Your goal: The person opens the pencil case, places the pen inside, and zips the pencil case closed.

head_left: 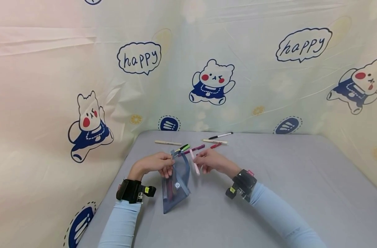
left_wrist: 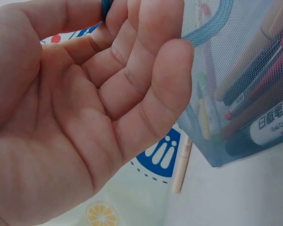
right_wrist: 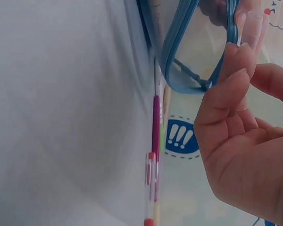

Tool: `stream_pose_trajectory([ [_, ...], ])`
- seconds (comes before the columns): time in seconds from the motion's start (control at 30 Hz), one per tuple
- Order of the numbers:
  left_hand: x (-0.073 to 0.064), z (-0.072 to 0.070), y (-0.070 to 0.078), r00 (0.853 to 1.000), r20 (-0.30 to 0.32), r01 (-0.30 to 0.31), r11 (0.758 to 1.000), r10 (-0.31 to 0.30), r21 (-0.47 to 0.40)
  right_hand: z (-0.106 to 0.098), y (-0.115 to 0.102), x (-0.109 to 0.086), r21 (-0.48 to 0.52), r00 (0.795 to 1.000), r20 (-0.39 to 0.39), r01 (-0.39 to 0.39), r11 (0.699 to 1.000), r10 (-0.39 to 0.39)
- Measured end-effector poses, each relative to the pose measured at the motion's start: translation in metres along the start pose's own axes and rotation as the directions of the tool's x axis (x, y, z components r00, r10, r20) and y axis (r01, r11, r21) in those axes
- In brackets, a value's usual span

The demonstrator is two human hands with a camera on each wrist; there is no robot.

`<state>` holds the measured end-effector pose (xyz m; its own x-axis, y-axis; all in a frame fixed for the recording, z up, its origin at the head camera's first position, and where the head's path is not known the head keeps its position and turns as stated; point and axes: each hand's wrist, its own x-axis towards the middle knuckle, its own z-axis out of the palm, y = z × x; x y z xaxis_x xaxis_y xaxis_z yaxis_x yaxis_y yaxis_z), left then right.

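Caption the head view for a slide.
Left hand holding a blue mesh pouch, right hand a pink pen, more pens beyond on the grey table.

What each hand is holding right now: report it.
Left hand: holding the translucent blue mesh pouch by its rim.
Right hand: holding a slim pale-pink pen.

Pouch point(head_left: 178, 193) between left hand point(head_left: 158, 163) and right hand point(head_left: 214, 160) | pen point(head_left: 196, 168) right of pouch | loose pens point(head_left: 199, 147) behind, on table point(head_left: 287, 165) | inner pens point(left_wrist: 270, 126) in pouch, number unclear
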<state>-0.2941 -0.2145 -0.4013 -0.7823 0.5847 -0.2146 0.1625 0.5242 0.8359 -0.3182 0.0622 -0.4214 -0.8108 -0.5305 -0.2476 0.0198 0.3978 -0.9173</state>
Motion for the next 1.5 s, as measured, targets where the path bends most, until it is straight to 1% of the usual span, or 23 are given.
stream_pose_trajectory([
  [0.27, 0.001, -0.001, 0.002, 1.0, -0.002, -0.002, 1.0, 0.002, 0.001, 0.012, -0.006, 0.001, -0.016, 0.999, 0.041, 0.017, 1.0, -0.017],
  [0.5, 0.001, -0.001, 0.002, 1.0, -0.003, 0.007, 1.0, -0.007, 0.001, 0.026, -0.004, 0.006, 0.011, 0.997, 0.068, 0.026, 1.0, -0.027],
  [0.63, 0.001, 0.0, 0.002, 1.0, -0.001, 0.005, 1.0, -0.005, -0.002, 0.033, -0.004, 0.007, 0.025, 0.995, 0.087, 0.047, 0.999, -0.049],
  [0.77, 0.0, 0.0, 0.003, 1.0, 0.003, 0.01, 1.0, -0.01, -0.004, 0.036, -0.004, 0.007, 0.003, 0.992, 0.101, 0.076, 0.997, -0.075],
  [0.93, -0.001, -0.001, 0.001, 1.0, 0.001, 0.011, 1.0, -0.011, -0.003, 0.034, -0.003, 0.007, -0.034, 0.993, 0.08, 0.089, 0.995, -0.086],
  [1.13, -0.001, 0.0, 0.001, 1.0, -0.009, 0.023, 1.0, -0.023, 0.001, 0.027, -0.002, 0.008, -0.048, 0.997, 0.044, 0.06, 0.997, -0.058],
  [1.3, -0.002, 0.0, 0.002, 1.0, -0.01, 0.017, 1.0, -0.017, 0.008, 0.022, -0.002, 0.011, -0.077, 0.999, 0.007, 0.044, 0.996, -0.044],
  [1.37, -0.002, 0.001, 0.002, 1.0, -0.01, 0.014, 1.0, -0.014, 0.006, 0.02, -0.002, 0.012, -0.105, 0.999, -0.003, 0.049, 0.993, -0.049],
  [1.5, -0.002, 0.001, 0.001, 1.0, -0.007, 0.014, 1.0, -0.014, 0.003, 0.018, -0.003, 0.013, -0.223, 0.996, -0.033, 0.069, 0.972, -0.079],
])
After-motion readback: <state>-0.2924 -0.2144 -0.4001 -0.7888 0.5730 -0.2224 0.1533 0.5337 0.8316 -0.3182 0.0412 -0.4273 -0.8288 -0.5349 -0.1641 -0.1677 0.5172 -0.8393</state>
